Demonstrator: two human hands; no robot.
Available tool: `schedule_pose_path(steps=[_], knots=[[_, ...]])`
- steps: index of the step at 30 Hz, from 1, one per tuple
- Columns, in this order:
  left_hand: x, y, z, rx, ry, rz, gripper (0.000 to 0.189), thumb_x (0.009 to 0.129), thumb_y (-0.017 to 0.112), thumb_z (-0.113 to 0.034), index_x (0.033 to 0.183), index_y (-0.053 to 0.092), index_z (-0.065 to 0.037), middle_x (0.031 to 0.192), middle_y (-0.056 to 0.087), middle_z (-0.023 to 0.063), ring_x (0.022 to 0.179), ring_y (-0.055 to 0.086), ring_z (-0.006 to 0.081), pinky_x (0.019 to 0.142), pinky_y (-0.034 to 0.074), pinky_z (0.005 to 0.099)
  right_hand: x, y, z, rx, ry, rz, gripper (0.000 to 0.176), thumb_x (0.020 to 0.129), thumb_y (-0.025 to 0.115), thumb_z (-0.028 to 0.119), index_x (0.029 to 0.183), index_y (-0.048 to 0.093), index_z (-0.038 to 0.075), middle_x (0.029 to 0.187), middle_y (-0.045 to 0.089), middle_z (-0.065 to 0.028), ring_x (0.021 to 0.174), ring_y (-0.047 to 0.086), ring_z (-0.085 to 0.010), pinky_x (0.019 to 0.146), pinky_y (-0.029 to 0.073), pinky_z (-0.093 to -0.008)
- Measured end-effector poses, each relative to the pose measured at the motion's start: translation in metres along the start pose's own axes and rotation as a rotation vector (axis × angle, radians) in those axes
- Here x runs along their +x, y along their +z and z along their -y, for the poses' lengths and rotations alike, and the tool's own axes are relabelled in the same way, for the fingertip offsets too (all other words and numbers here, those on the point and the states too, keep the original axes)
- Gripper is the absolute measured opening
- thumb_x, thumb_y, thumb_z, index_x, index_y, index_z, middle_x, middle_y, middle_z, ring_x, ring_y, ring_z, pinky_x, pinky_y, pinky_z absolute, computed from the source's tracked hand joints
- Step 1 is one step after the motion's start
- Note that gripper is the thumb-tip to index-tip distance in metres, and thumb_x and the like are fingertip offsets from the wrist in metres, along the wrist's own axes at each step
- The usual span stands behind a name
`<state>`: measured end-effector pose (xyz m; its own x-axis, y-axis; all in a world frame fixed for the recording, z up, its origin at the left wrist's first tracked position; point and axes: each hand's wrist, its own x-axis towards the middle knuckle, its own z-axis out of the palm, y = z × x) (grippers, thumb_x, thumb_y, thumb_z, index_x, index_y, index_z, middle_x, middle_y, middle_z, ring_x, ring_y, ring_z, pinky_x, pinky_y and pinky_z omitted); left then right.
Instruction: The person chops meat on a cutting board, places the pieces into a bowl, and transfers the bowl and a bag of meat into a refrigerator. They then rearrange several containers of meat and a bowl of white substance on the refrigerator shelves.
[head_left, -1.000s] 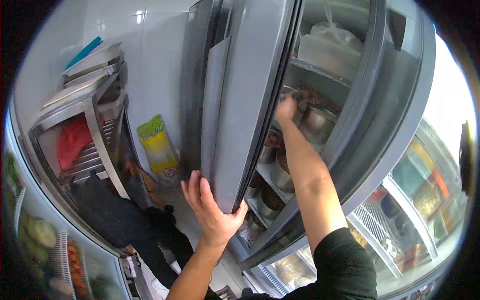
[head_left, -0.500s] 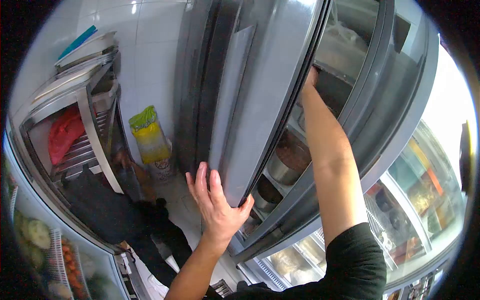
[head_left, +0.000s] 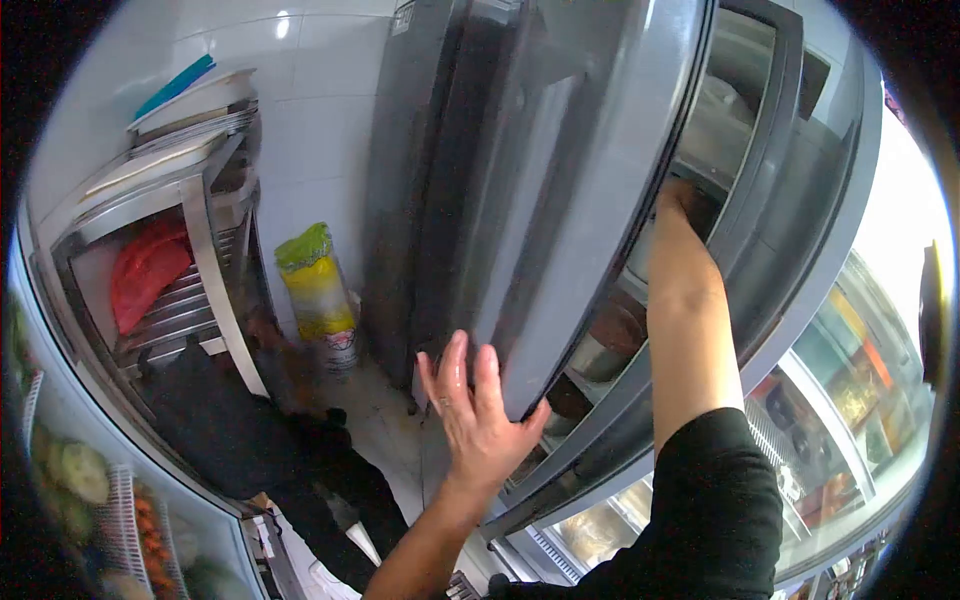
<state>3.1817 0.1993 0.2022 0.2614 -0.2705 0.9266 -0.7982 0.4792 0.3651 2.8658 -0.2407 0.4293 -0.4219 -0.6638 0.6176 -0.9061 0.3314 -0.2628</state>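
A tall grey metal refrigerator door [head_left: 590, 200] stands partly open in front of me. My left hand [head_left: 485, 430] is at its lower corner, with the fingers spread over the outer face and the thumb round the inner edge. My right hand [head_left: 677, 197] reaches through the gap into the refrigerator, near an upper shelf. Its fingers are hidden in shadow, and what they touch cannot be made out. Below my forearm, a round metal container [head_left: 605, 345] with dark reddish contents sits on a shelf. A clear plastic bag [head_left: 718, 110] lies higher inside.
At left, a metal rack [head_left: 225, 300] carries stacked trays [head_left: 170, 150] and a red bag [head_left: 150, 270]. A yellow-green sack [head_left: 312, 285] leans against the tiled wall. Another person in black [head_left: 230, 430] bends near the rack. Glass-fronted coolers [head_left: 830, 390] line the right side.
My view has swung slightly left, so the scene sits further right. The door gap looks narrower, and my left hand has moved with the door's corner. My right hand is a little lower inside.
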Motion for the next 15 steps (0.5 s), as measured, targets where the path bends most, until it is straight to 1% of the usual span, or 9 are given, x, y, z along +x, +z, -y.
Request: schedule_pose_path(steps=[1, 8, 11, 14, 15], knots=[[0.0, 0.0, 0.003, -0.006, 0.011, -0.008, 0.104, 0.066, 0.086, -0.025, 0.15, 0.029, -0.001, 0.15, 0.034, 0.0276, 0.138, 0.035, 0.0488, 0.114, 0.024, 0.0704, -0.002, -0.003, -0.001, -0.012, -0.001, 0.006, 0.061, 0.092, 0.059, 0.058, 0.129, 0.065, 0.01, 0.133, 0.065, -0.0146, 0.119, 0.064, -0.0341, 0.099, 0.052, -0.0453], [-0.001, -0.001, 0.011, -0.037, 0.013, -0.023, 0.101, 0.066, 0.086, -0.026, 0.148, 0.032, -0.001, 0.15, 0.033, 0.0276, 0.139, 0.035, 0.0481, 0.115, 0.023, 0.0708, -0.012, -0.02, 0.007, -0.039, -0.006, 0.047, 0.059, 0.092, 0.059, 0.058, 0.128, 0.066, 0.011, 0.133, 0.065, -0.0149, 0.119, 0.064, -0.0347, 0.1, 0.051, -0.0458], [0.002, -0.007, 0.011, -0.038, -0.011, 0.011, 0.099, 0.068, 0.085, -0.027, 0.147, 0.032, 0.0, 0.15, 0.034, 0.0278, 0.139, 0.035, 0.048, 0.115, 0.022, 0.071, -0.01, -0.027, 0.017, -0.045, -0.016, 0.058, 0.059, 0.093, 0.059, 0.058, 0.128, 0.066, 0.011, 0.133, 0.065, -0.015, 0.12, 0.064, -0.035, 0.1, 0.051, -0.0461], [0.003, -0.006, 0.013, -0.054, -0.015, -0.008, 0.091, 0.075, 0.082, -0.036, 0.147, 0.037, -0.004, 0.146, 0.035, 0.0281, 0.137, 0.04, 0.0429, 0.112, 0.024, 0.0741, -0.006, -0.032, 0.019, -0.052, -0.019, 0.071, 0.058, 0.093, 0.059, 0.057, 0.128, 0.066, 0.011, 0.133, 0.065, -0.0151, 0.12, 0.063, -0.0352, 0.1, 0.05, -0.0463], [0.002, -0.006, 0.013, -0.056, -0.015, -0.013, 0.091, 0.075, 0.082, -0.036, 0.147, 0.037, -0.004, 0.146, 0.035, 0.0281, 0.137, 0.039, 0.0433, 0.111, 0.024, 0.0743, -0.004, -0.033, 0.02, -0.05, -0.021, 0.072, 0.058, 0.093, 0.059, 0.057, 0.128, 0.066, 0.012, 0.133, 0.065, -0.0151, 0.12, 0.063, -0.0353, 0.1, 0.05, -0.0464]])
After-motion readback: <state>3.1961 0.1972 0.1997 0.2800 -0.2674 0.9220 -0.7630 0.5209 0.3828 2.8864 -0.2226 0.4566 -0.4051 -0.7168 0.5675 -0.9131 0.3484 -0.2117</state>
